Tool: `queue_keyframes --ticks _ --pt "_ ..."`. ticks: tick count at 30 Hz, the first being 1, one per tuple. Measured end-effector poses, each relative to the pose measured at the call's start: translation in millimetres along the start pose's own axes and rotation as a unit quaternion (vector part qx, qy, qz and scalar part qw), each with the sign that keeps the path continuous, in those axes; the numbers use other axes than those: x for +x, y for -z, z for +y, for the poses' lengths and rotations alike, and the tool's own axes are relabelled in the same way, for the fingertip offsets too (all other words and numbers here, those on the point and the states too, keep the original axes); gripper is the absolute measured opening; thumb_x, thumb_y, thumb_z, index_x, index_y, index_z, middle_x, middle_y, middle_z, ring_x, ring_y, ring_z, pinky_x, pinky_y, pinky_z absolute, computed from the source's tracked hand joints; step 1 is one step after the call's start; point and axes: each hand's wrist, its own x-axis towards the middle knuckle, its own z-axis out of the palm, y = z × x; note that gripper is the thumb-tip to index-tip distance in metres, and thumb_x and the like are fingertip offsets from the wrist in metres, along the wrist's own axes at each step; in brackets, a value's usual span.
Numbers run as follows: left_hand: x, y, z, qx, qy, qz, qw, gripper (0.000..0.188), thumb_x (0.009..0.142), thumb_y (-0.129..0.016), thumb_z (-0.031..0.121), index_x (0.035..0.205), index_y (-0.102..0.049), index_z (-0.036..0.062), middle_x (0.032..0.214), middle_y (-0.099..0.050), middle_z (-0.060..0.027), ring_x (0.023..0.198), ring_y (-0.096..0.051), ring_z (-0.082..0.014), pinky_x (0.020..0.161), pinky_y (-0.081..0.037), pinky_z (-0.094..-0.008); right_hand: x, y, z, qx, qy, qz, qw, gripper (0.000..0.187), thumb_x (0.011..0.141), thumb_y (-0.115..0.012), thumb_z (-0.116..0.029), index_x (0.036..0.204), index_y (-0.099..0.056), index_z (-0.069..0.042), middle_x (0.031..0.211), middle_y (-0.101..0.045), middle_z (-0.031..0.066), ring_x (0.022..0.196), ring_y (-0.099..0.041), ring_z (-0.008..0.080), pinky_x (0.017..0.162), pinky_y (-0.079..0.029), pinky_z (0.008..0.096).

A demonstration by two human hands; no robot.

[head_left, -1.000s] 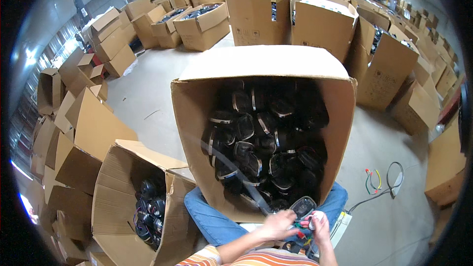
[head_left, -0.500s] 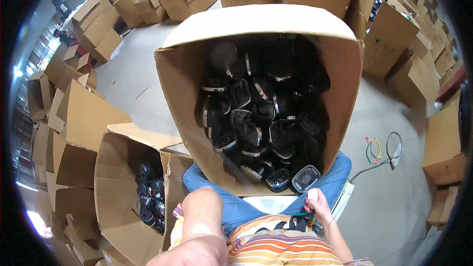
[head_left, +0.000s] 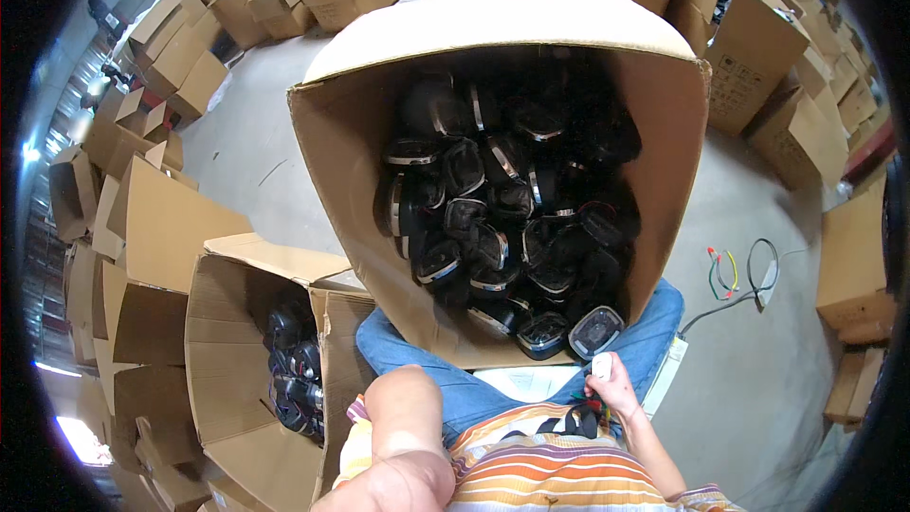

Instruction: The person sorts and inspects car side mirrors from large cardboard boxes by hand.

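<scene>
Right hand closed around a small white piece; left hand out of view.
The right hand (head_left: 616, 389) has its fingers curled about a small white blocky piece (head_left: 602, 366), whose upper end shows above the grip, with thin red and green wires (head_left: 594, 405) just below. That piece sits just below a black rounded-square housing with a grey face (head_left: 595, 332), at the near edge of a large brown cardboard carton (head_left: 659, 199). Only the bent left arm (head_left: 406, 417) shows, so I cannot tell whether its hand is clenched or released.
</scene>
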Motion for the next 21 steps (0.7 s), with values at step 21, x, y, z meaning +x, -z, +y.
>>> queue_keyframes --ticks 21 --pt "-2 6 -2 -0.014 -0.042 -0.072 0.996 0.01 0.072 -0.053 0.01 0.082 -0.054 0.0112 0.073 -0.047 0.0008 0.047 -0.04 -0.0089 0.043 -0.029 -0.023 -10 -10 19 -0.096 -0.007 -0.013 0.995 0.034 0.06 -0.053 0.001 0.092 -0.04 0.002 0.069 -0.05 0.0069 0.054 -0.05 0.0123 0.047 -0.043 0.0245"
